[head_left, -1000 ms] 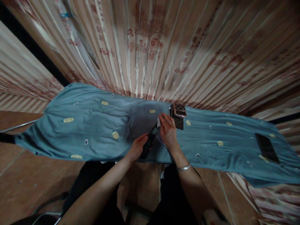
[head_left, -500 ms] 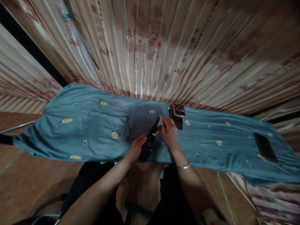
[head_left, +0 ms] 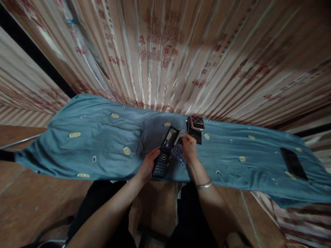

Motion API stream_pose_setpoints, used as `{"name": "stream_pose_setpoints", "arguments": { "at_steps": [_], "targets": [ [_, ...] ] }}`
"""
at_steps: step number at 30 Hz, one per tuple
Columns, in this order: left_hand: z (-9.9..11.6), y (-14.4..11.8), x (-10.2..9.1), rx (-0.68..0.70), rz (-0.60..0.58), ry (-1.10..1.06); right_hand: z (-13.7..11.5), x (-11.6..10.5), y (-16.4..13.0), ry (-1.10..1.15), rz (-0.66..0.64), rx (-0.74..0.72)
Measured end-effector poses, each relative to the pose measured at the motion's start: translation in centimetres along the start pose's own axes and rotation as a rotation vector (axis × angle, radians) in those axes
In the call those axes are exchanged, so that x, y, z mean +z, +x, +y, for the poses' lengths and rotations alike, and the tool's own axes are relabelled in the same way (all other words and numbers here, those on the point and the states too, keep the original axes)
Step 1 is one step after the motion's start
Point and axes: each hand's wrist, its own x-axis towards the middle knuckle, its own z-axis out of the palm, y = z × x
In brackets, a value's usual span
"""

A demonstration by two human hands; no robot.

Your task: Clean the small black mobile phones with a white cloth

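Observation:
My left hand [head_left: 148,165] grips a black keypad phone [head_left: 164,153] near its lower end, tilted up over the blue cloth [head_left: 98,141]. Its screen faces me. My right hand [head_left: 190,148] pinches a small grey-white wipe [head_left: 180,135] at the phone's upper right corner. A small clear bluish item [head_left: 178,155] lies on the cloth under my right hand, beside the phone. Just beyond my right hand stands a small stack of devices [head_left: 196,127] with a checkered one on top.
The blue cloth with yellow motifs covers a long narrow surface. A dark flat phone [head_left: 293,163] lies on it far right. Striped patterned curtains [head_left: 165,51] hang behind. Brown floor [head_left: 31,203] lies below, with my dark-clothed legs under the surface.
The phone has turned so its screen and keypad face me. My right hand with the wipe has shifted from the screen to the phone's upper right corner.

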Motion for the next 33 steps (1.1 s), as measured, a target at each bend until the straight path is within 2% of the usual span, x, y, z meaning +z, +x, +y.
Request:
{"name": "stream_pose_setpoints", "arguments": {
  "at_steps": [5, 15, 25, 28, 33],
  "targets": [
    [0.4, 0.3, 0.0, 0.004, -0.007, -0.024, 0.1, 1.1, -1.6, 0.04, -0.062, 0.08],
    [1.5, 0.6, -0.5, 0.067, 0.037, -0.013, -0.8, 2.7, -3.8, -0.05, -0.192, 0.044],
    [1.0, 0.4, 0.0, 0.018, 0.026, -0.01, -0.9, 1.6, -2.4, -0.113, -0.177, 0.019],
    [1.1, 0.4, -0.1, 0.028, 0.025, -0.023, -0.9, 1.9, -2.8, -0.113, -0.159, -0.011],
    [1.6, 0.5, -0.4, 0.048, 0.053, -0.058, -0.8, 2.7, -3.8, -0.146, -0.204, -0.054]
  ]
}}
